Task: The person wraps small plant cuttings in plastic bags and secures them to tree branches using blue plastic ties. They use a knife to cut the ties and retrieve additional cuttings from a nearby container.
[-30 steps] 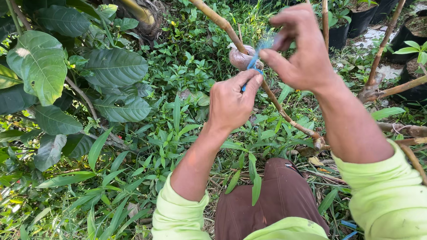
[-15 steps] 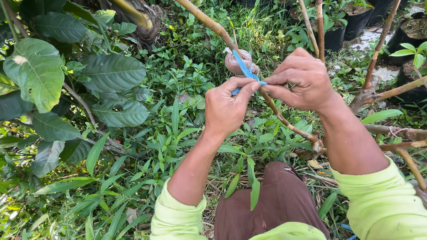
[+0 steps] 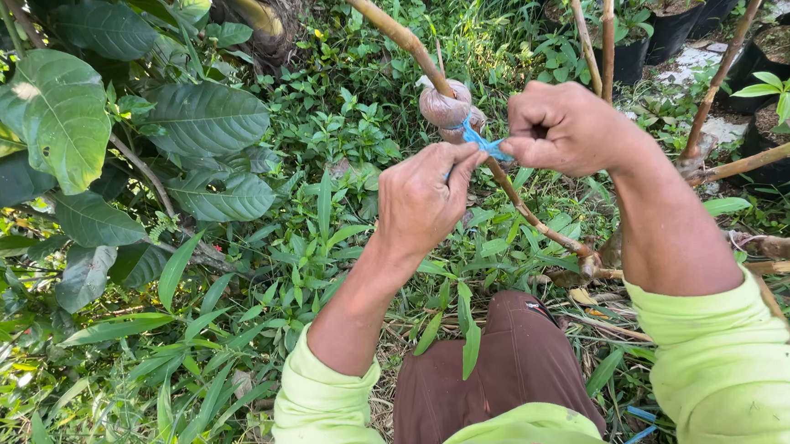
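Left hand [image 3: 425, 197] and right hand [image 3: 565, 129] both pinch a blue string [image 3: 484, 143] (pulled taut between them), just below a plastic-wrapped bundle [image 3: 446, 107] on a slanted branch [image 3: 393, 32], above grass [image 3: 260, 258].

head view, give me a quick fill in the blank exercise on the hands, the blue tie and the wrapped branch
1. Both hands, left hand and right hand, pinch a thin tie whose colour is ____.
2. The tie sits just below a brownish wrapped bundle on a slanting ____.
3. The sleeves are light ____.
4. Black pots stand at the upper ____ of the view.

Missing words: blue; branch; green; right
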